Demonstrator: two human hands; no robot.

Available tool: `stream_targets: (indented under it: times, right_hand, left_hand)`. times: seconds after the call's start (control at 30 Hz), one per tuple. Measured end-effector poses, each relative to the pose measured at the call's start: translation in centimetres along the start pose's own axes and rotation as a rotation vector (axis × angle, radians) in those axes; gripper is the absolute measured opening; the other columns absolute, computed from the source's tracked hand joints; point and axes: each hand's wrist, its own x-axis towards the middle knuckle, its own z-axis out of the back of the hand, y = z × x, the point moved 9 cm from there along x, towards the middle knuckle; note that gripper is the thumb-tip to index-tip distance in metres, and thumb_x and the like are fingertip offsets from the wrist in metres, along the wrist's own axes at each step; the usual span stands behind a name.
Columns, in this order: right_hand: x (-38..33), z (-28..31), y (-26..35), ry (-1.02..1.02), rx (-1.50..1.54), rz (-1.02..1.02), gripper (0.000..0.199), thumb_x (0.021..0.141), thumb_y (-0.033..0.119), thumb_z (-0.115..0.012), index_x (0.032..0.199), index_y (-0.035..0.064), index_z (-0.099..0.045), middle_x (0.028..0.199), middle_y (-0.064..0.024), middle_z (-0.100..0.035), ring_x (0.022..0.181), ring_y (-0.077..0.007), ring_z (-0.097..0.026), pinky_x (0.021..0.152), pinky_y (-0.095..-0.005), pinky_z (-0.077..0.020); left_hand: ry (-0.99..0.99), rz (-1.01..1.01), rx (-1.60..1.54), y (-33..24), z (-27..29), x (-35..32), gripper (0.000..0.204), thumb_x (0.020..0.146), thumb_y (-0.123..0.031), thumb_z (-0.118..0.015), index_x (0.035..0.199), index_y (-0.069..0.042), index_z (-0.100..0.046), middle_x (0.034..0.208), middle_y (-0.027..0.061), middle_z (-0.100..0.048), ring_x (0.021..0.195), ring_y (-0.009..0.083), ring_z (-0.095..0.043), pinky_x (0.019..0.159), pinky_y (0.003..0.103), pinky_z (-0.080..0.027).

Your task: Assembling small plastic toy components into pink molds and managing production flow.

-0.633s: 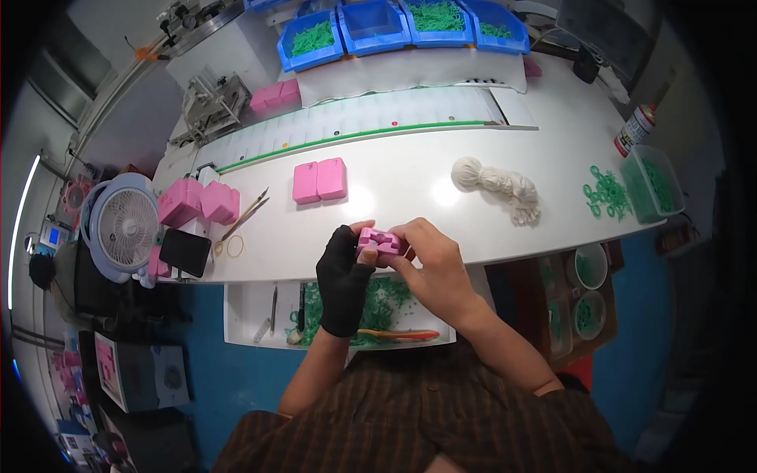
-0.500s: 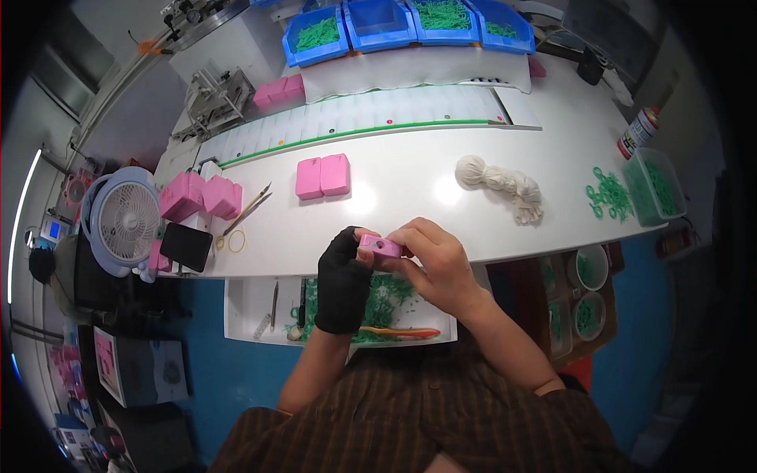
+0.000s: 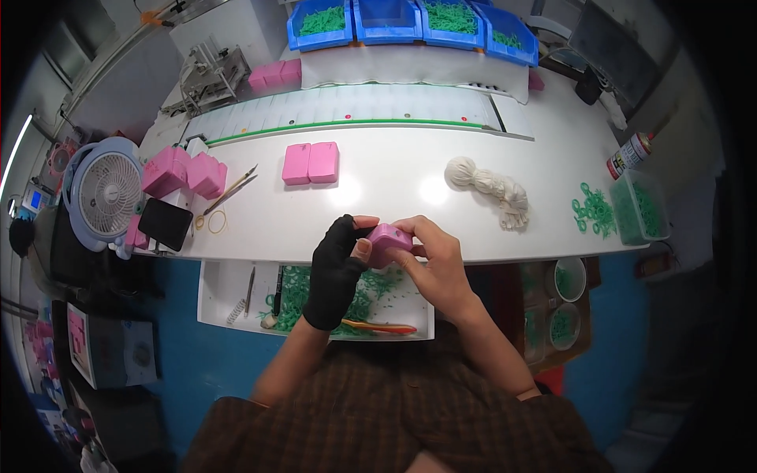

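Note:
Above the table's front edge, a small pink block (image 3: 389, 243) with a dark hole in its upper side is held between both hands. My left hand (image 3: 339, 264), in a black glove with bare fingertips, grips its left side. From the right, my bare right hand (image 3: 432, 260) closes on it with thumb and fingers. Two pink blocks (image 3: 311, 163) stand side by side on the white table beyond my hands. Below my hands, an open white drawer (image 3: 229, 276) contains green plastic scraps (image 3: 296, 296), a pen and an orange-handled tool (image 3: 378, 326).
At left are a fan (image 3: 109, 193), a black-screened device (image 3: 165, 224), stacked pink blocks and tweezers (image 3: 230, 194). A bundled white cloth (image 3: 487, 191), green loops (image 3: 593, 210), a clear tub (image 3: 640, 208) and a spray can (image 3: 629, 155) lie right. Blue bins (image 3: 386, 33) line the back.
The pink block has been turned in my hands, showing a larger face toward me. The whole view has shifted slightly as my head moved. Both hands still grip it.

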Motion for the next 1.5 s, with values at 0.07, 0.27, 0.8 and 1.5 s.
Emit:
stream_targets:
  times: [0.07, 0.27, 0.8, 1.5]
  right_hand:
    - [-0.6, 0.0, -1.4, -0.031, 0.181, -0.103, 0.024, 0.086, 0.004, -0.063, 0.107, -0.0027, -0.054, 0.097, -0.0115, -0.061, 0.088, -0.0191, -0.063, 0.073, -0.0304, -0.0558]
    - [-1.2, -0.8, -3.2, -0.097, 0.573, -0.299, 0.02, 0.09, 0.009, -0.062, 0.102, -0.0033, -0.052, 0.096, -0.0101, -0.06, 0.088, -0.0121, -0.061, 0.069, -0.0261, -0.0563]
    - [-2.7, -6.5, -1.0, 0.323, 0.858, -0.614, 0.047, 0.096, 0.049, -0.045, 0.094, 0.0027, -0.052, 0.086, -0.0064, -0.057, 0.075, -0.0112, -0.058, 0.057, -0.0243, -0.0499]
    - [-2.4, -6.8, 0.7, 0.407, 0.819, -0.475, 0.053, 0.098, 0.037, -0.048, 0.135, -0.0008, -0.039, 0.084, -0.0027, -0.054, 0.065, -0.0066, -0.054, 0.054, -0.0206, -0.0482]
  left_hand:
    - [0.023, 0.003, 0.004, 0.3, 0.0, -0.1, 0.035, 0.087, -0.017, -0.065, 0.116, -0.001, -0.052, 0.106, 0.009, -0.057, 0.095, 0.0166, -0.056, 0.084, 0.03, -0.048]
    - [-0.013, -0.47, 0.691, -3.7, -2.0, -1.1, 0.054, 0.071, -0.018, -0.076, 0.118, -0.002, -0.051, 0.11, 0.015, -0.054, 0.097, 0.0297, -0.057, 0.082, 0.036, -0.049]
    - [-0.062, -0.34, 0.305, -3.4, 1.5, -1.8, 0.074, 0.09, -0.066, -0.032, 0.098, 0.003, -0.057, 0.088, 0.0147, -0.054, 0.076, 0.027, -0.059, 0.065, 0.034, -0.047]
    - [-0.006, -0.272, 0.301, -1.9, 1.4, -1.9, 0.07, 0.09, -0.062, -0.036, 0.097, 0.003, -0.061, 0.092, 0.0104, -0.052, 0.08, 0.0196, -0.056, 0.068, 0.03, -0.045]
